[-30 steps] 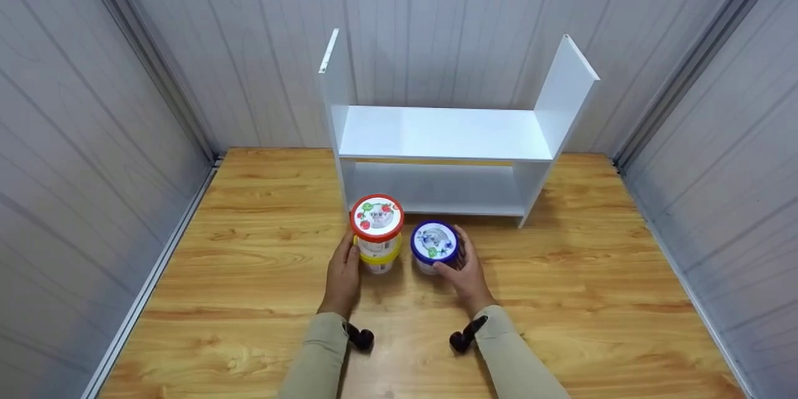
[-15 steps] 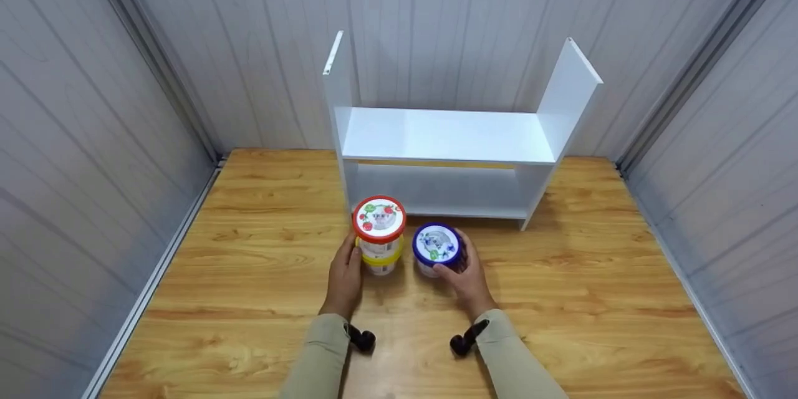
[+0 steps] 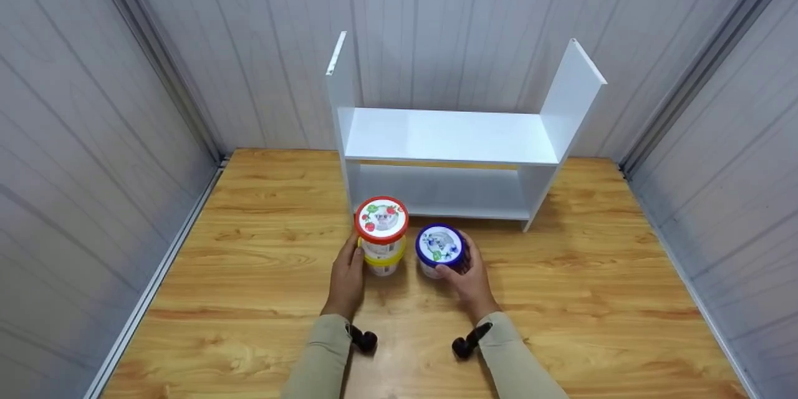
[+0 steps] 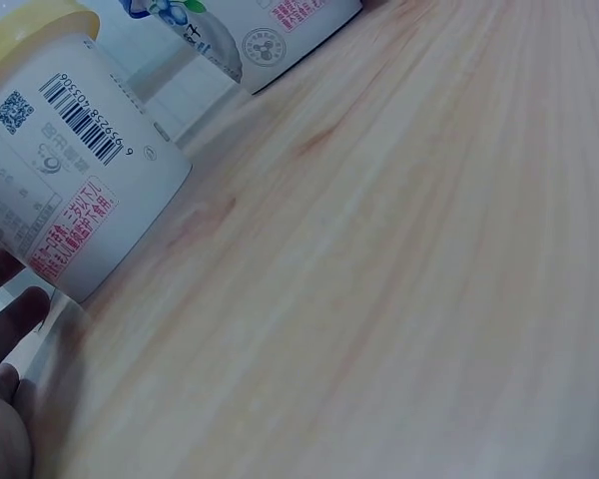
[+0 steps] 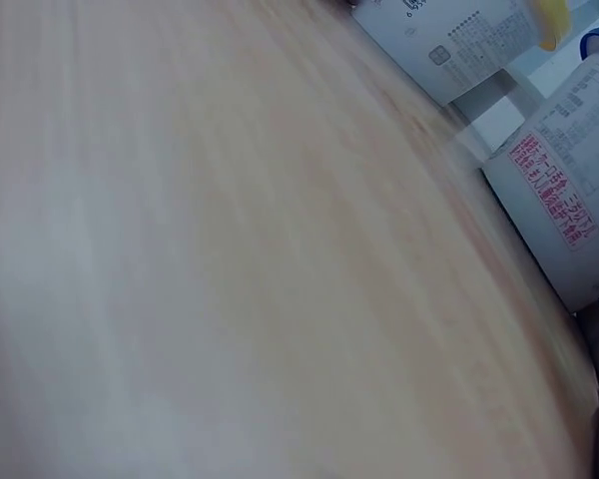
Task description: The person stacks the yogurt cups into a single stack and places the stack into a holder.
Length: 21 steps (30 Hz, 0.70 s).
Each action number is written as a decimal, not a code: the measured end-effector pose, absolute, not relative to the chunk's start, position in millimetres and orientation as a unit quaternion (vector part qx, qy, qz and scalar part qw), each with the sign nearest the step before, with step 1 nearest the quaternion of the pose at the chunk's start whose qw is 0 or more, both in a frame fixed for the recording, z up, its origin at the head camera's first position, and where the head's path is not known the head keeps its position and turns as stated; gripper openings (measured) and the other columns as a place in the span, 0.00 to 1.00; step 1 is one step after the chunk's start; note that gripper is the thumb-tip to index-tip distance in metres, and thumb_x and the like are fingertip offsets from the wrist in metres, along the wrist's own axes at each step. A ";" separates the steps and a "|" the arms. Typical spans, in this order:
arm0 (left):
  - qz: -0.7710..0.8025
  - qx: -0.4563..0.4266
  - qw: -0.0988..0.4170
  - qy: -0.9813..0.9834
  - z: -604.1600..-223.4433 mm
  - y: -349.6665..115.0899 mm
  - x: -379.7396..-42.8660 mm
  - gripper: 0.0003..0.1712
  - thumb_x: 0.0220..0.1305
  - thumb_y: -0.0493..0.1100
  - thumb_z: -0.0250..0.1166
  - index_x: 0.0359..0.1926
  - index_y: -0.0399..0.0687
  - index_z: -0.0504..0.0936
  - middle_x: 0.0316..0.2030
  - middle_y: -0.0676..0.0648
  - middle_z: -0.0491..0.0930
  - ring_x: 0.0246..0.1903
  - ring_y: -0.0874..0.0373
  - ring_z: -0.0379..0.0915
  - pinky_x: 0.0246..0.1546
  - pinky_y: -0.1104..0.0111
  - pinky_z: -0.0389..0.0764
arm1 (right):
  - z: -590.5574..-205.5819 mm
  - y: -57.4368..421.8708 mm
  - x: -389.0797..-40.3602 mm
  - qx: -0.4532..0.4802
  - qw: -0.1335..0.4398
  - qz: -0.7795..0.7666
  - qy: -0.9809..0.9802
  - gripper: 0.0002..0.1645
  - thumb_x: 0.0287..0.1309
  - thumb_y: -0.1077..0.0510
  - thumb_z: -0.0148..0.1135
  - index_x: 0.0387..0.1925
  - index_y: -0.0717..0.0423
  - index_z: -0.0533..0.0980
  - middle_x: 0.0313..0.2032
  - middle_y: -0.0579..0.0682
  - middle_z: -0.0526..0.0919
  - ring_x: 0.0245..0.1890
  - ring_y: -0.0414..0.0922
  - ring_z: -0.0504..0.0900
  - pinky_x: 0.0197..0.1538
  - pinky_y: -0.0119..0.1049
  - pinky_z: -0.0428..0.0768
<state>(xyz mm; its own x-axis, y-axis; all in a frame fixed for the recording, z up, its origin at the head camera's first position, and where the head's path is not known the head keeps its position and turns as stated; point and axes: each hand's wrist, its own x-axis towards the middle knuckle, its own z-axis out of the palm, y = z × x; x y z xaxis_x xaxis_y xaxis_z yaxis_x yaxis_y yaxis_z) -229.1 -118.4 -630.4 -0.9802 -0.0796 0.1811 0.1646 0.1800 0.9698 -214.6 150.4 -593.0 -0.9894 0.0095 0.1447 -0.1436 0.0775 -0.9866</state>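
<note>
Two tubs stand stacked in front of the shelf: a red-lidded tub [image 3: 381, 219] with strawberry pictures sits on a yellow-lidded tub [image 3: 384, 260]. My left hand [image 3: 346, 277] lies along the left side of this stack, its fingers partly hidden behind it. In the left wrist view, fingers [image 4: 15, 324] show beside the base of the yellow-lidded tub [image 4: 90, 170]. To the right stands a blue-lidded tub [image 3: 440, 245] with blueberry pictures. My right hand [image 3: 471, 277] holds it, thumb at the front and fingers round its right side. The two hands are apart.
A white two-level shelf [image 3: 452, 136] with tall side panels stands just behind the tubs. Beneath everything is a wood-grain table [image 3: 262, 224]. Pale panel walls [image 3: 449, 25] enclose it at the back and both sides.
Everything in the head view shifts slightly to the right and down together. The hands and tubs keep their places relative to one another and to the shelf.
</note>
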 end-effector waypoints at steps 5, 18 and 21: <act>-0.635 -0.018 0.091 -0.767 -628.4 -117.2 -228.4 0.29 0.82 0.52 0.45 0.79 0.57 0.58 0.76 0.53 0.59 0.76 0.54 0.50 0.75 0.53 0.53 | -589.4 151.9 -213.2 0.040 0.051 0.683 -0.728 0.54 0.50 0.63 0.78 0.75 0.61 0.59 0.72 0.64 0.64 0.73 0.59 0.61 0.75 0.52 0.59; -0.646 -0.026 0.093 -0.757 -627.0 -118.0 -229.5 0.29 0.82 0.48 0.44 0.79 0.53 0.56 0.77 0.50 0.56 0.77 0.52 0.47 0.76 0.53 0.50 | -580.7 154.2 -217.9 0.041 0.032 0.703 -0.710 0.54 0.53 0.64 0.75 0.77 0.60 0.56 0.73 0.64 0.61 0.73 0.59 0.61 0.73 0.51 0.62; -0.641 -0.027 0.092 -0.761 -621.6 -117.5 -227.6 0.30 0.82 0.46 0.44 0.79 0.49 0.55 0.77 0.47 0.57 0.76 0.50 0.48 0.76 0.53 0.50 | -588.0 155.7 -224.4 0.045 0.033 0.704 -0.708 0.54 0.53 0.65 0.75 0.77 0.60 0.56 0.74 0.64 0.60 0.73 0.60 0.60 0.73 0.52 0.62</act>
<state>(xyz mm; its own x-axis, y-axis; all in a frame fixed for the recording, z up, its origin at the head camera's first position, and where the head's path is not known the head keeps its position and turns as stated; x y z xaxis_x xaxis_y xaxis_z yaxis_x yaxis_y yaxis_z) -227.6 -117.5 -621.6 -0.9816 -0.0764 0.1750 0.1595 0.1758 0.9714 -224.4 155.7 -588.0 -0.9937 -0.0184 0.1102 -0.1104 0.0059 -0.9939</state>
